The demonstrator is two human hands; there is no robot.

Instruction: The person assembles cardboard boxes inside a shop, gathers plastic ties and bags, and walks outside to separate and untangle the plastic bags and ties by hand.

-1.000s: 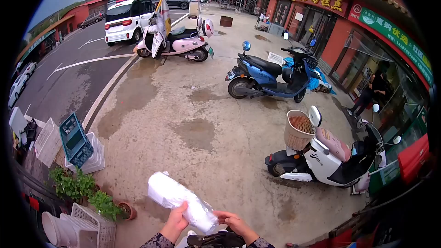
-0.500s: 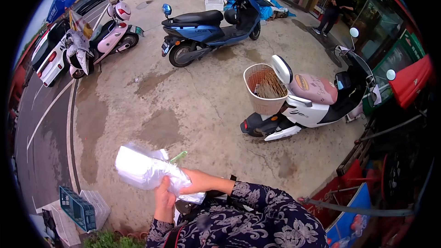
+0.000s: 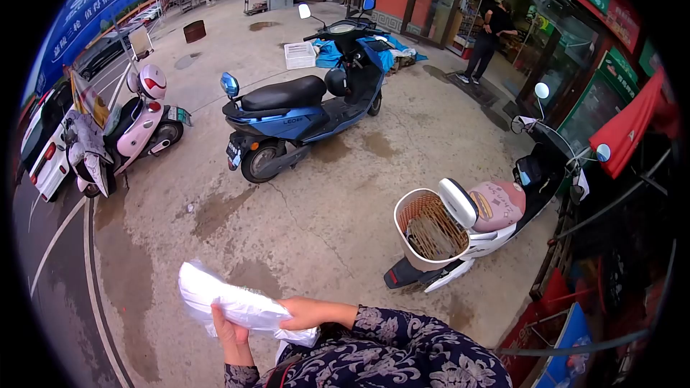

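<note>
A roll of thin white plastic (image 3: 237, 300) lies slantwise across the lower left of the view, between my two hands. My left hand (image 3: 230, 330) grips it from below near its middle, the thumb up along its side. Over its right end, my right hand (image 3: 305, 312) is closed, with the forearm in a dark floral sleeve coming from the right. Part of the fingers of both hands is hidden behind the plastic.
A white scooter (image 3: 496, 237) with a wicker basket (image 3: 435, 226) stands at the right. Ahead is a blue scooter (image 3: 302, 111); a pink scooter (image 3: 136, 126) is at the left. Another person (image 3: 489, 39) stands by a shop doorway. A red cloth (image 3: 629, 129) hangs at the far right.
The view has swung right. My right hand has come across onto the roll, and the green strip seen beside it half a second ago no longer shows.
</note>
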